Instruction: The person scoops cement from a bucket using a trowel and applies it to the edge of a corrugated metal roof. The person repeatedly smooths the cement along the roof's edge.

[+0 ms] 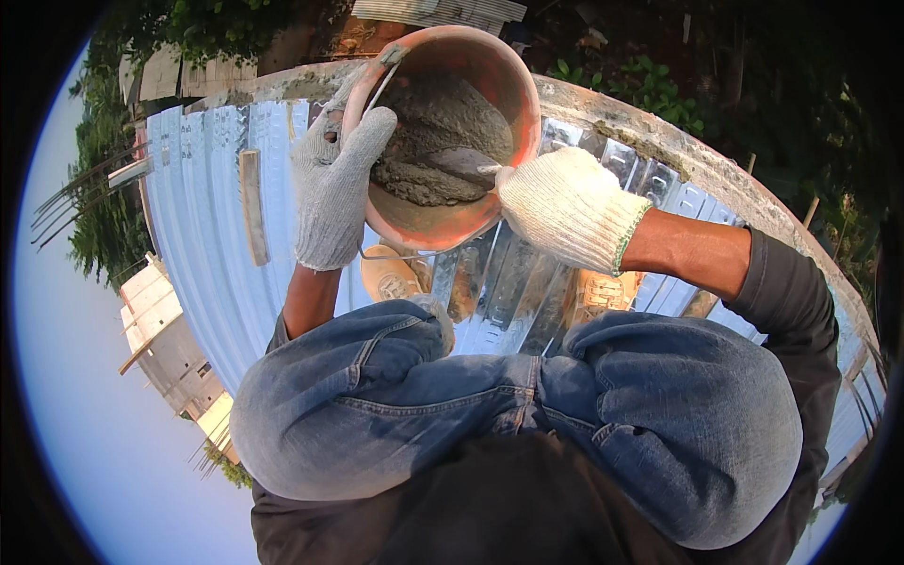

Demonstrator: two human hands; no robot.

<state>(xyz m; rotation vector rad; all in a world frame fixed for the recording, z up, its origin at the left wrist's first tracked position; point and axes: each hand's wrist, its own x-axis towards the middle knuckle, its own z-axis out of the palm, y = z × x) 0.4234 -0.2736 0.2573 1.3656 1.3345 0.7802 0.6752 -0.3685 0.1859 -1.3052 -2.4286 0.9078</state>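
Note:
A reddish-orange bucket (516,89) stands tilted in front of me, partly filled with wet grey mortar (447,118). My left hand (331,193), in a grey-white knit glove, is closed on the bucket's left rim, with the thumb over the edge. My right hand (570,205), in a cream knit glove with a green cuff edge, is closed round a trowel handle that the fingers hide. The trowel blade (460,162) is smeared with mortar and lies in the bucket against the mix. A thin wire handle hangs at the bucket's near side.
Ribbed metal sheeting (202,188) lies under my shoes (391,273), with a wooden strip (252,207) on it at the left. A rough mortar-topped wall edge (659,127) curves along the far side. Beyond it are plants (650,89) and, far left, a pale building (169,344).

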